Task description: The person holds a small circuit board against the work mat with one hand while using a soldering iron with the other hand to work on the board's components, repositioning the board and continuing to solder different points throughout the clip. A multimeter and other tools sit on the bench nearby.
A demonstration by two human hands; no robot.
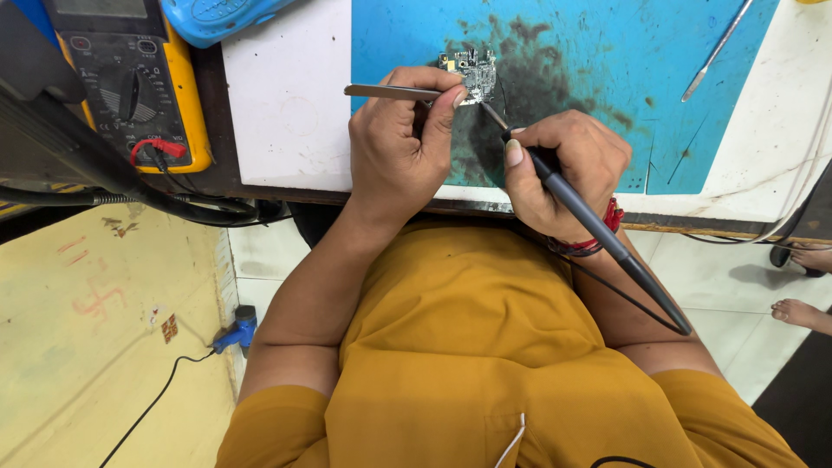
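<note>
— The circuit board is seen lying flat on the stained blue mat, toward the far side of the white bench top. How is it placed against the hands?

— It is found just beyond the fingertips of both. The left hand is the nearer one: its thumb and forefinger are pressed together on a pair of tweezers, and the tweezer tips are laid against the board's near left edge.

— And the tweezers' long line?

— It is run almost level, from left to right, into the board.

— The other side?

— The right hand is curled in a pen grip around a dark soldering iron. The iron's long axis is slanted from lower right up to upper left, and its thin tip is brought to the board's near right corner. Whether the tip is touching cannot be told.

— So the board is met from two sides?

— Yes, from the left by the tweezers, and from the near right by the iron. A yellow meter is set well apart at the left, and a thin metal tool is left on the mat at the far right.
</note>
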